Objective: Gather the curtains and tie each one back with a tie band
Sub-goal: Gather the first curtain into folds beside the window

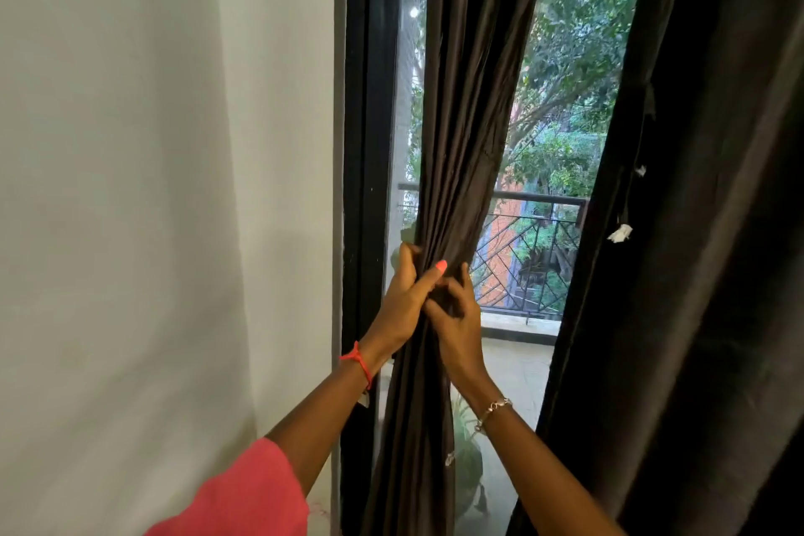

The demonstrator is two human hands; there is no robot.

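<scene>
Folds of the gathered curtain (461,144) run down the centre of the frame in one dark brown bundle. Both my hands are clamped round it just below mid-height. My left hand (402,302) wraps it from the left, thumb across the front, and my right hand (459,324) grips it from the right, the two touching. A second curtain (696,274) hangs along the right edge. Left of the bundle stand the black window frame (361,144) and the white wall (152,187).
</scene>
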